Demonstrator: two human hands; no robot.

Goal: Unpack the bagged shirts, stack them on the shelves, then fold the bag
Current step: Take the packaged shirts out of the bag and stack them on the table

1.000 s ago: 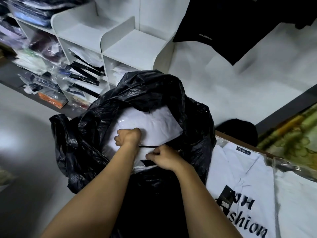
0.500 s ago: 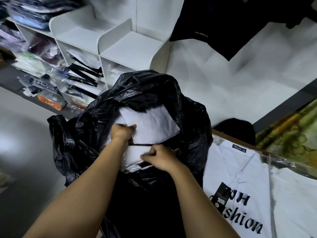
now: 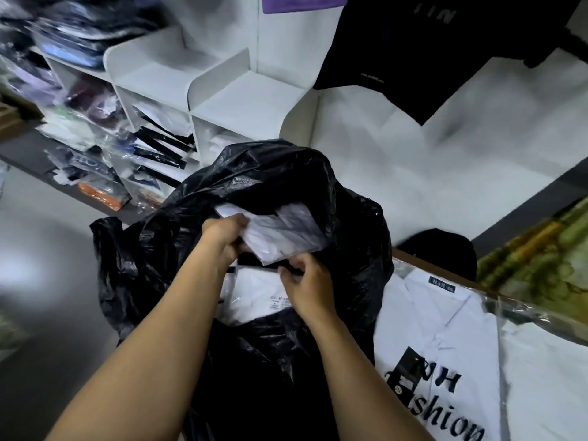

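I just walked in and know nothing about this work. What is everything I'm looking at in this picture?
black bag: one, black plastic, centre, mouth open.
upper shirt pack: one, white in clear wrap, held at the bag's mouth.
lower shirt pack: one, white, inside the bag beneath it.
printed shirt pack: one, white with black lettering, right of the bag.
shelf unit: one, white, behind the bag.
packed clothes: many, mixed colours, on the left shelves.
hanging T-shirt: one, black, upper right wall.
purple cloth: one, top edge.
patterned cloth: one, green-yellow, far right.
left hand: grips the upper shirt pack.
right hand: pinches the lower shirt pack's top edge.
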